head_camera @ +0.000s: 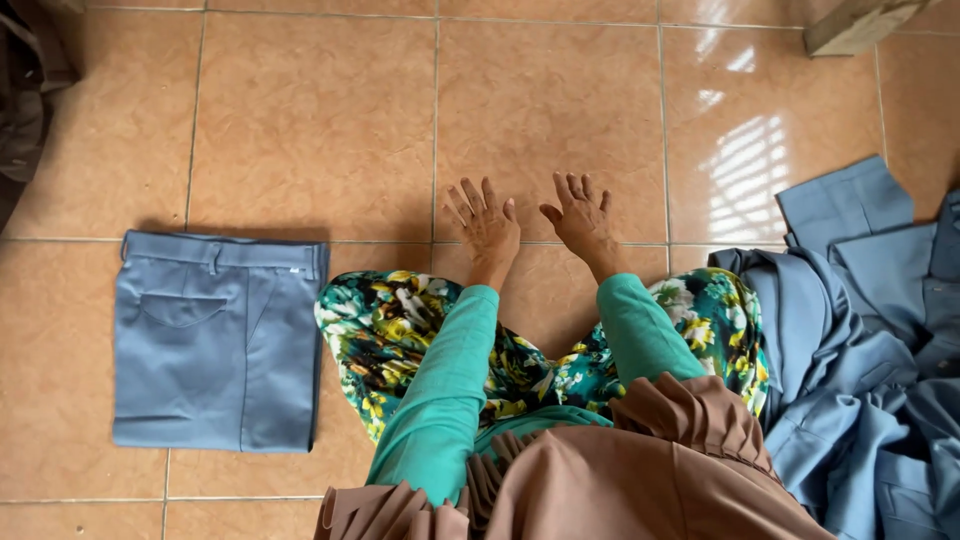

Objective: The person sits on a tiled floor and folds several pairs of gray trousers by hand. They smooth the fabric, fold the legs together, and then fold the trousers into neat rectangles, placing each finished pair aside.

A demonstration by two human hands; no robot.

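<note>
Both hands hover just above the tan tiled floor [320, 120] in front of the seated person's knees, and neither holds anything. The left hand [487, 225] is palm down with fingers spread apart, and the right hand [583, 218] beside it is likewise open, fingers splayed and pointing away from the body; the two are near each other but not touching. Green sleeves [445, 385] run back from the wrists over a floral skirt [385, 335] of green, yellow and white, and a brown pleated cloth [690, 410] drapes over the lap at the bottom of the view. Well to the left of the left hand lies a folded pair of grey-blue trousers [215, 340], flat on the tiles (a neat rectangle, with the waistband and belt loops along its far edge and a pocket seam just below). Its long axis runs from the far side toward the near side, so the waistband points away from the person and the folded end faces the bottom of the frame. To the right of the right knee sits a loose pile of grey-blue garments [860, 340], rumpled and overlapping, touching the skirt's edge; how many pieces it holds cannot be told. A dark cloth [25, 100] shows at the upper left corner and the corner of a pale box [860, 25] at the upper right.
</note>
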